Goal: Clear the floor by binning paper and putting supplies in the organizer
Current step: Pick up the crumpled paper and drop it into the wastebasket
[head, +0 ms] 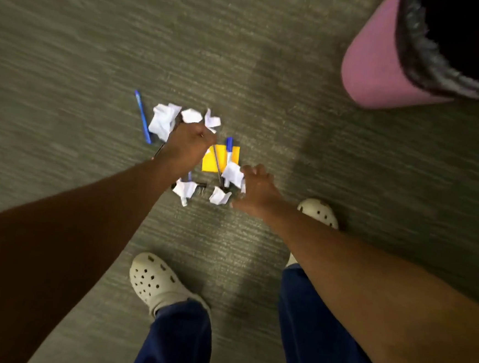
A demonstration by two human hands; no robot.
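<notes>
Several crumpled white paper balls lie in a small heap on the carpet. My left hand (188,144) is curled over the far side of the heap and grips crumpled paper (164,121) that sticks out past its knuckles. My right hand (256,187) reaches in from the right, its fingers closing round another paper ball (233,175). Two more paper balls (185,191) (220,196) lie at the near side. A yellow sticky-note pad (209,161) lies between my hands with a blue-capped marker (229,149) and a thin dark pen (217,165) across it. A blue pen (143,116) lies to the left.
A pink waste bin (376,66) with a black liner stands at the top right, apart from the heap. A small black binder clip (202,185) lies among the near papers. My feet in pale clogs (154,280) (319,212) stand just behind the heap. No organizer is in view.
</notes>
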